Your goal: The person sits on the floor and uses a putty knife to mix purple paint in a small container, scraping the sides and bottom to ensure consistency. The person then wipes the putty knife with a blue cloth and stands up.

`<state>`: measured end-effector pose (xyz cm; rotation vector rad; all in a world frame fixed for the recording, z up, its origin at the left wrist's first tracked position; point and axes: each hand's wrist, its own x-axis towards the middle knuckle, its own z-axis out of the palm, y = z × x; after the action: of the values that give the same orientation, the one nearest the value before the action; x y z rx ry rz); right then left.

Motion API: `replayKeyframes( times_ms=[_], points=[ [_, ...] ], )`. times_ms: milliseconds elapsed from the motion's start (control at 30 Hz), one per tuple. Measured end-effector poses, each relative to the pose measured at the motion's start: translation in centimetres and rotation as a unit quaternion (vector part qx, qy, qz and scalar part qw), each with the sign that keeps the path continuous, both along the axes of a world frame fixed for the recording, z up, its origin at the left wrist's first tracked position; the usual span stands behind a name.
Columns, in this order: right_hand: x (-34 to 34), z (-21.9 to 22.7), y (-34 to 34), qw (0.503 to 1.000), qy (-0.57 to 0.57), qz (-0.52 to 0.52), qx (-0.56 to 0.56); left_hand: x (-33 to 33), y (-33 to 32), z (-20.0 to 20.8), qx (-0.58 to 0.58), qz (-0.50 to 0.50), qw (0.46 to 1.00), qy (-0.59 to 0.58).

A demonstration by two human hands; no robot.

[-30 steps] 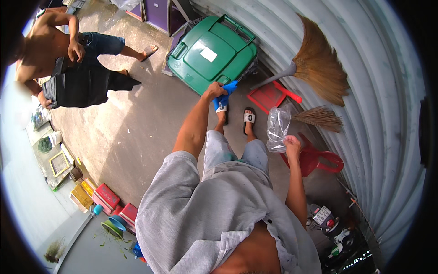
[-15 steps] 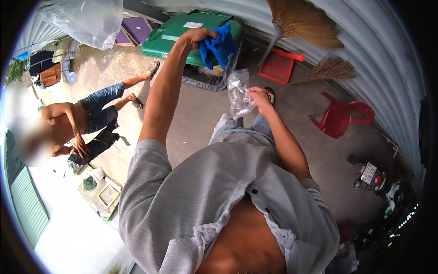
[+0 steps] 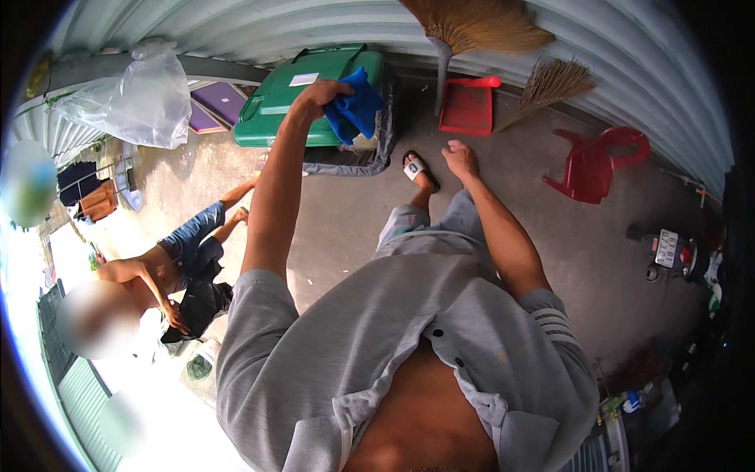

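Note:
My left hand [image 3: 321,95] is closed on a crumpled blue cloth [image 3: 355,108], holding it up in front of a large green bin [image 3: 271,110]. The cloth hangs over the bin's right side, where a dark plastic liner [image 3: 346,167] shows along the edge. Over the floor to the right, my right hand [image 3: 461,160] is closed with its fingers curled, and nothing shows in it. It is nearest to my sandalled foot [image 3: 417,168] and a red dustpan [image 3: 465,110].
Two straw brooms [image 3: 480,27] lean by the corrugated wall. A red plastic chair [image 3: 590,165] stands right, with a motorbike [image 3: 672,250] beyond it. At left, another person [image 3: 157,271] bends over a black bag [image 3: 200,313]. Clear plastic sheeting [image 3: 149,98] hangs upper left.
The clear plastic bag has left my right hand and is out of sight. My view has shifted, so the bin sits lower and more to the left. The blue cloth stays in my left hand.

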<state>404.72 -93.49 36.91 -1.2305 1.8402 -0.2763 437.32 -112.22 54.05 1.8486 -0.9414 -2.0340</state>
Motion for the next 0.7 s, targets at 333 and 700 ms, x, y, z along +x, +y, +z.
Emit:
replayKeyframes(
  times_ms=[333, 700],
  points=[
    [-27.1, 3.9, 34.8, 0.838, 0.049, -0.51, 0.189, 1.2, 12.9, -16.4, 0.004, 0.06, 0.998, -0.026],
    [-21.9, -1.1, 41.7, 0.915, 0.119, -0.349, 0.165, -9.3, 19.8, -14.0, -0.139, -0.07, 0.968, -0.197]
  ],
)
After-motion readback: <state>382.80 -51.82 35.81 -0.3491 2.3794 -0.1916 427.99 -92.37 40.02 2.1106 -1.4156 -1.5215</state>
